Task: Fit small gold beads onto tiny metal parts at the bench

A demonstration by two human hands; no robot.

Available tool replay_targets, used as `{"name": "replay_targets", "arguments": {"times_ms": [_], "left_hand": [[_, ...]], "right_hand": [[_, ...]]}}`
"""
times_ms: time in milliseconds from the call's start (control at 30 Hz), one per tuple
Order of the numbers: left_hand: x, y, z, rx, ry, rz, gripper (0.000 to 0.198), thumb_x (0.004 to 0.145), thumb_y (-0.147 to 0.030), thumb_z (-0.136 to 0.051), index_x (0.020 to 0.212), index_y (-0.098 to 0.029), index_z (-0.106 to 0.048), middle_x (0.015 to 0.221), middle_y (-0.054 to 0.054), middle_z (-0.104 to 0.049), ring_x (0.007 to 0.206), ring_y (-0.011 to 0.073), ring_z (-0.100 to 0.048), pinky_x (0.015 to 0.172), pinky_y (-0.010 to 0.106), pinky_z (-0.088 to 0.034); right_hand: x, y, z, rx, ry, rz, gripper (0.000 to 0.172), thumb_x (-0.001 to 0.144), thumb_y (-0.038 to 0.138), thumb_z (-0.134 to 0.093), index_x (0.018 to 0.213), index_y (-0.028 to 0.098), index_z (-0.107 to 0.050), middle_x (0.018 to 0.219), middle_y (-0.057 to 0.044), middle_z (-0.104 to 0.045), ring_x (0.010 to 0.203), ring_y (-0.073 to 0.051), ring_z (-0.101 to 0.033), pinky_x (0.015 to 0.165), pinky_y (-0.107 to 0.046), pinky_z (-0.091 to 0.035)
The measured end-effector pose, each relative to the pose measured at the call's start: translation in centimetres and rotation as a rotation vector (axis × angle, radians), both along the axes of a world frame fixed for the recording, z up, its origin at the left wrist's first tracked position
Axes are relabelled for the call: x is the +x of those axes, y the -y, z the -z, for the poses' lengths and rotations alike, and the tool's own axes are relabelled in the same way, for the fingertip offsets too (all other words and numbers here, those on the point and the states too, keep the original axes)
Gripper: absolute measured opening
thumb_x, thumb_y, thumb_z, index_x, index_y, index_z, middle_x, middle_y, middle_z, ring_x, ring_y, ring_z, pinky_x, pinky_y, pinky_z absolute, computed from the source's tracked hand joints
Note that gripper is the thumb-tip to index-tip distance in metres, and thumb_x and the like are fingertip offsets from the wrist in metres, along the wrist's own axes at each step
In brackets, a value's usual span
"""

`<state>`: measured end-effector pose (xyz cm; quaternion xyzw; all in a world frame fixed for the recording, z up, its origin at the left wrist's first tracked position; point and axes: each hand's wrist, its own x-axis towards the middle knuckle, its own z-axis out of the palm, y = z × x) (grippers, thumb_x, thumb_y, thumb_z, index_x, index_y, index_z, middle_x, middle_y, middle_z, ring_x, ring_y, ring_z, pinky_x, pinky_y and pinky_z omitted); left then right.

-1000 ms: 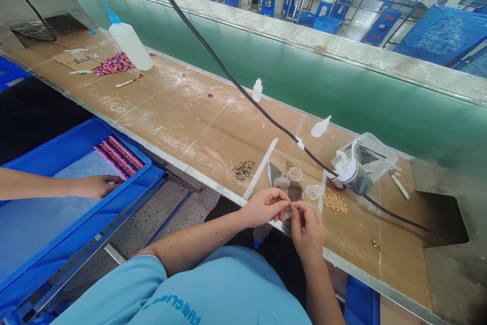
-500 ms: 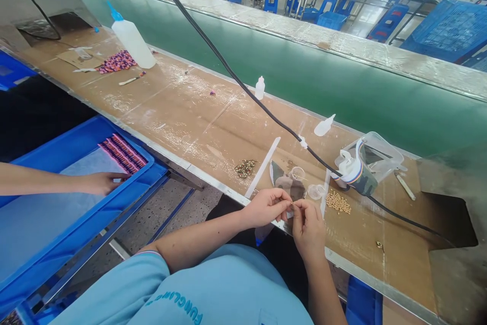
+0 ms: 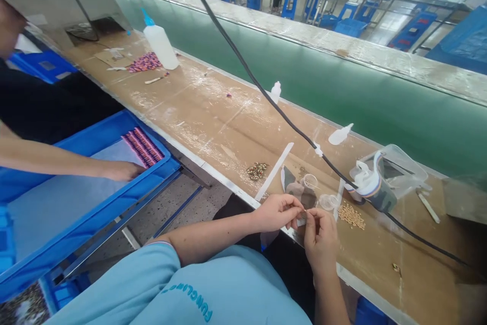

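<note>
Pinch over bench (image 3: 213, 132) edge: L hand (image 3: 277, 213), R hand (image 3: 321, 241), fingers pressed together on tiny gold-ish piece (image 3: 304, 211), prob. held close for fine work, too small to ID. Loose gold beads (image 3: 350, 215) lie just R of hands, w/in easy reach.

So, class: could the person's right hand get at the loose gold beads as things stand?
Probably yes. The right hand sits close to the beads, and the bench between them looks open. The clear strip seems to lie alongside, not across the way. But the hand is pinching a small piece, so it would likely let go first.
</note>
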<state>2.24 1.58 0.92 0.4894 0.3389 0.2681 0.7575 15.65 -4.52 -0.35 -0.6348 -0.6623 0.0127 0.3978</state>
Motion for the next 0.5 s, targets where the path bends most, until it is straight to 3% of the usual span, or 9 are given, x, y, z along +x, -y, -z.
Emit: {"name": "replay_targets", "arguments": {"times_ms": [133,333,433,500], "left_hand": [[-1.3,0.4,0.2,0.114,-0.052,-0.035,0.015,0.080,-0.029,-0.056,0.081,-0.015,-0.059,0.060,-0.001,-0.057,0.052,0.0096,-0.055,0.051,0.021,-0.044],[-7.6,-1.7,-0.9,0.681,-0.461,-0.326,0.015,0.084,-0.021,-0.050,0.082,-0.018,-0.065,0.081,0.005,-0.066,0.078,0.0164,-0.060,0.074,0.028,-0.047],[-10.4,-3.5,-1.2,0.758,-0.665,-0.452,0.015,0.083,-0.016,-0.050,0.081,-0.018,-0.064,0.082,0.005,-0.065,0.082,0.0173,-0.059,0.078,0.030,-0.047],[-11.4,-4.4,-1.2,0.761,-0.755,-0.461,0.015,0.082,-0.013,-0.050,0.079,-0.018,-0.064,0.082,0.006,-0.064,0.083,0.0177,-0.059,0.079,0.031,-0.046]], "right_hand": [[0.3,-0.1,0.2,-0.002,0.033,0.029,0.032,0.095,0.043,-0.035,0.082,0.020,-0.053,0.074,-0.004,-0.058,0.069,-0.017,-0.054,0.063,-0.029,-0.038],[0.4,-0.1,0.2,-0.028,0.003,0.043,0.037,0.094,0.049,-0.034,0.080,0.020,-0.053,0.073,-0.005,-0.057,0.069,-0.019,-0.054,0.063,-0.031,-0.038],[0.3,-0.1,0.1,-0.054,-0.028,0.046,0.039,0.093,0.052,-0.034,0.079,0.021,-0.053,0.074,-0.006,-0.057,0.071,-0.020,-0.054,0.064,-0.032,-0.038],[0.3,-0.1,0.1,-0.069,-0.034,0.056,0.040,0.092,0.053,-0.034,0.080,0.021,-0.054,0.075,-0.007,-0.058,0.072,-0.020,-0.054,0.066,-0.033,-0.039]]}}
